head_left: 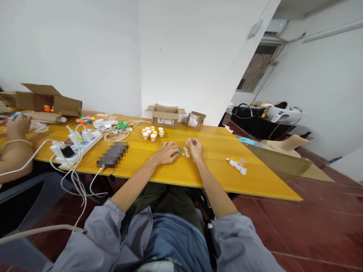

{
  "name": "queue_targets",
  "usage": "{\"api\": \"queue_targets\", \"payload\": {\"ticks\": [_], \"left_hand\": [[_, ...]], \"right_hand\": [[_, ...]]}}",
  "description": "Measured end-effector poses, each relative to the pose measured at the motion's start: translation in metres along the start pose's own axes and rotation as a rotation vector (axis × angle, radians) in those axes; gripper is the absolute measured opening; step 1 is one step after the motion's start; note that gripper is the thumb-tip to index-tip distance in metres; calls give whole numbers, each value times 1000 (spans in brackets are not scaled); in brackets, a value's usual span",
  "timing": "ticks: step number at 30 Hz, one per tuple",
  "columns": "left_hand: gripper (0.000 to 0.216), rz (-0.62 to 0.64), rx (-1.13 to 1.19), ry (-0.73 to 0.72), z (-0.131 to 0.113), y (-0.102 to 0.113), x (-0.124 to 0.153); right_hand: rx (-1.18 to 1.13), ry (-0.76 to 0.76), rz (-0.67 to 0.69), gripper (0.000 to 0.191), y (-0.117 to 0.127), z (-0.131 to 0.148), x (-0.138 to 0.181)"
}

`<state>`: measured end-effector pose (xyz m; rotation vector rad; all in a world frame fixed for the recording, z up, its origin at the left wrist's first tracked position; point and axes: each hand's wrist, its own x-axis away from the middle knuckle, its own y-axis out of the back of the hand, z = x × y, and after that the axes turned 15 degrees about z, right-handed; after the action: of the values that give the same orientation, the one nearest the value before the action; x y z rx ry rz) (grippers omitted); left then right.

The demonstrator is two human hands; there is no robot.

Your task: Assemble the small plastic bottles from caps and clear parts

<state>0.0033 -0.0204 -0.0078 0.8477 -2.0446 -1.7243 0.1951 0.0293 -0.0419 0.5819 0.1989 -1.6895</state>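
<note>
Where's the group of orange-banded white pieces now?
Head view, left of centre: the group is beyond the left hand, in front of the open cardboard box.

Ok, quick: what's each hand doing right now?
Left hand: curled, partly hiding a teal piece; grip cannot be told.
Right hand: closed, seemingly pinching a small pale piece.

The table (249, 181) is yellow, small parts (186, 152) white, round pieces (153, 136) white and orange, sleeves (241, 241) grey.

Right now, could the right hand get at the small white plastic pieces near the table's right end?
Probably yes: only yellow tabletop appears to lie between the right hand and those white pieces.
</note>
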Motion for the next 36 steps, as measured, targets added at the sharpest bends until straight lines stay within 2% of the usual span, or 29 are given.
{"api": "queue_targets", "payload": {"ticks": [4,9,12,14,20,24,28,31,36], "left_hand": [[24,-78,20,47,0,2,1],[34,-127,32,194,1,1,1],[40,-129,38,276,2,0,1],[42,-119,34,268,2,-1,1],[30,-49,8,130,3,-2,1],[27,-64,33,174,2,-1,0],[35,-74,61,263,1,1,-1],[37,-74,74,333,1,0,-1],[20,-68,85,329,6,-2,-3]], "right_hand": [[217,-86,59,13,9,-5,0],[383,-160,76,9,7,-13,1],[456,-111,15,17,8,-11,3],[518,-38,14,20,11,-5,6],[654,161,157,14,11,18,22],[740,165,270,18,5,30,33],[871,268,374,20,1,34,38],[947,281,422,25,-1,33,36],[895,246,514,28,-1,32,34]]}}
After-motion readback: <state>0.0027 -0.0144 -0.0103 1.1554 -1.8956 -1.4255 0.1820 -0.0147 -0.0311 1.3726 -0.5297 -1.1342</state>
